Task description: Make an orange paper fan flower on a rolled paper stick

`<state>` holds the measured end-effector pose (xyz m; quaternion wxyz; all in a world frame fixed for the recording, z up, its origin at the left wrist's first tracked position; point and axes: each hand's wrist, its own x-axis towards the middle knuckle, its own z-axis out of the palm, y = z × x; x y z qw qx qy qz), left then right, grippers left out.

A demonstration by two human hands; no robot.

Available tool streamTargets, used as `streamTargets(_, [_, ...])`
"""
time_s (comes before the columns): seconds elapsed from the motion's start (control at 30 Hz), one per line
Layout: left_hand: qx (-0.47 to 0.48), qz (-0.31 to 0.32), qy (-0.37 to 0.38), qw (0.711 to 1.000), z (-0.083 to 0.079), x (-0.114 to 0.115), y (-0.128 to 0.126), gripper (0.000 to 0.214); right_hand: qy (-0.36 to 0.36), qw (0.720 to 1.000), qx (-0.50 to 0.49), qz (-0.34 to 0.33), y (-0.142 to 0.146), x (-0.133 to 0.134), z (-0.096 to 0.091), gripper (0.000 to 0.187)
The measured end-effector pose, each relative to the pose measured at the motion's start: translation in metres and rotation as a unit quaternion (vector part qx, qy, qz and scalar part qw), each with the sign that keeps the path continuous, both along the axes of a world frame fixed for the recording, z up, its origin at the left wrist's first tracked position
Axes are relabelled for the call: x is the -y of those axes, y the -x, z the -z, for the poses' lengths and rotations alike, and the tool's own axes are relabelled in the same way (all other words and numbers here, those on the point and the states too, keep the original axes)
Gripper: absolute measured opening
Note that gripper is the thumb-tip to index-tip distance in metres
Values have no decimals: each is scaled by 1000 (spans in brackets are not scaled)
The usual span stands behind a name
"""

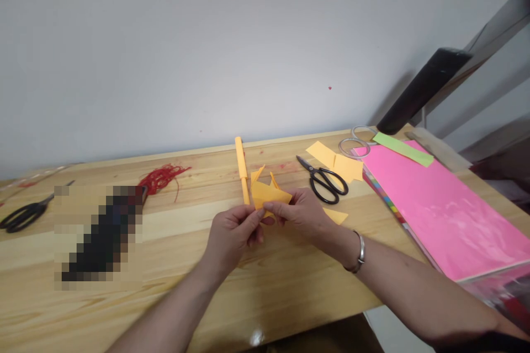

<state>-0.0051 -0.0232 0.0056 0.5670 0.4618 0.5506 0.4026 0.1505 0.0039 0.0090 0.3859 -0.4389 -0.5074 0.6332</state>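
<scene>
Between my two hands, low over the middle of the wooden table [174,265], is a folded piece of yellow-orange paper [269,194]. My left hand [237,227] pinches its lower left edge between thumb and fingers. On the other side my right hand [301,210] closes on the lower right edge, its thumb close to the left thumb. Curled orange paper strips [257,174] rise just behind the folded paper. A rolled orange paper tube [240,160] lies behind my left hand. Black-handled scissors [325,179] rest beyond my right hand.
Orange paper pieces [325,154] and an offcut [336,215] lie on the right. A pink paper pack [439,204] carries a green strip [397,149], with clear rings [354,147] beside it. Left are red threads [163,178], more scissors [27,215] and a blurred dark object [103,237].
</scene>
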Motion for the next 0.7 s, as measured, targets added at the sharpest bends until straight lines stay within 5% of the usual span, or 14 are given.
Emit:
streamTargets(0.27, [2, 0, -68, 998, 0, 2, 1, 19, -22, 998, 51, -17, -5, -3, -2, 26])
streamTargets(0.7, [-61, -18, -57, 996, -1, 0, 1, 30, -24, 995, 78, -54, -5, -2, -6, 24])
